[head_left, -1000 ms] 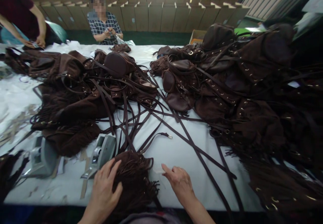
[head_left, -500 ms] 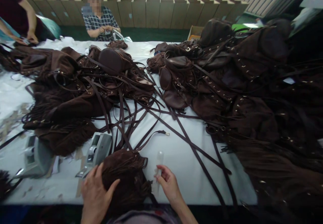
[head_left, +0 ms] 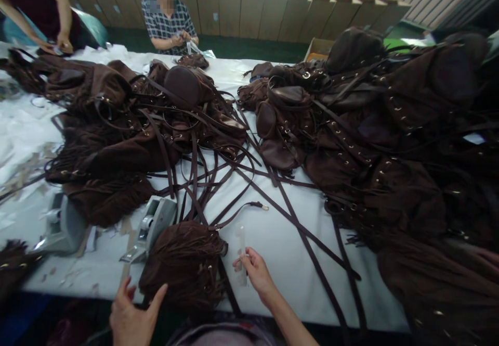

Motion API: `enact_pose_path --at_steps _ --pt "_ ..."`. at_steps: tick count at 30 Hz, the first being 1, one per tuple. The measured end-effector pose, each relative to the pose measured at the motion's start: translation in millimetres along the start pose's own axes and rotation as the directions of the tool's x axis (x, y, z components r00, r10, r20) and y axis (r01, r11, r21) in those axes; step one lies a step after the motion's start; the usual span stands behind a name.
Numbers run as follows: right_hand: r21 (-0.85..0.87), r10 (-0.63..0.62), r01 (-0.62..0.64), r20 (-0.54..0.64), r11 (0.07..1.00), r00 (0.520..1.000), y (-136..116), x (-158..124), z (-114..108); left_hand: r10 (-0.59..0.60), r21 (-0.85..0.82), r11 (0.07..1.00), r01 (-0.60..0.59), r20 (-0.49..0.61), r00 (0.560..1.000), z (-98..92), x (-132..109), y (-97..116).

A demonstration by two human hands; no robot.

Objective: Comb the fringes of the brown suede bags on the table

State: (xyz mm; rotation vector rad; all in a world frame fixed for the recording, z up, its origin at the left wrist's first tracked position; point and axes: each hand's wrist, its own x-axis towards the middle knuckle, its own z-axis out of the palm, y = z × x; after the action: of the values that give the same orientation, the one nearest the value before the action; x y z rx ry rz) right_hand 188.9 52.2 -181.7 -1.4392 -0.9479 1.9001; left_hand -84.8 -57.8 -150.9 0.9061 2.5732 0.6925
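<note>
Two bare hands work at the near edge of a white-covered table, where we find a brown fringed bag lying just short of the border, at seven o'clock in the view. We take this bag as the centre of the dial below. At eight o'clock, the left hand is spread, thumb apart from fingers, grasping nothing; we cannot tell whether its thumb touches the bag. At three o'clock, the right hand pinches a clear strip, held beside the bag and apart from it. We note a strap ending in a buckle toward two o'clock. One grey tape dispenser stands close at ten o'clock, and a second dispenser farther off, between nine and ten. We observe heaped brown bags at eleven and two, and a person in a checked shirt at twelve.
</note>
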Motion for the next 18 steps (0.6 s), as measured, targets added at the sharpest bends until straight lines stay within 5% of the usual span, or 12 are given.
enact_pose_path --at_steps 2,4,7,10,14,18 --pt "-0.007 0.011 -0.011 0.024 1.000 1.000 -0.9 0.5 -1.7 0.360 0.176 0.920 -0.350 -0.026 0.933 -6.5 10.8 14.7" --pt "-0.028 0.021 -0.020 0.042 0.999 0.999 -2.3 0.5 -2.1 0.562 0.243 0.771 -0.588 0.174 0.809 3.9 19.6 33.4" --pt "-0.065 0.021 -0.018 0.046 0.998 0.999 -2.9 0.1 -2.0 0.523 0.331 0.657 -0.678 0.447 0.726 35.5 29.4 60.6" --pt "-0.056 0.009 -0.007 0.040 0.998 0.999 1.6 -1.3 -3.8 0.473 0.335 0.659 -0.673 0.511 0.718 55.8 35.0 73.9" --pt "-0.202 -0.024 0.029 0.030 0.979 0.999 10.8 -3.2 -6.5 0.436 0.241 0.696 -0.676 0.606 0.666 55.7 40.5 70.2" --pt "-0.548 -0.260 0.233 0.028 0.804 0.965 8.4 -1.0 6.2 0.364 0.147 0.784 -0.604 0.679 0.638 53.8 45.3 70.9"
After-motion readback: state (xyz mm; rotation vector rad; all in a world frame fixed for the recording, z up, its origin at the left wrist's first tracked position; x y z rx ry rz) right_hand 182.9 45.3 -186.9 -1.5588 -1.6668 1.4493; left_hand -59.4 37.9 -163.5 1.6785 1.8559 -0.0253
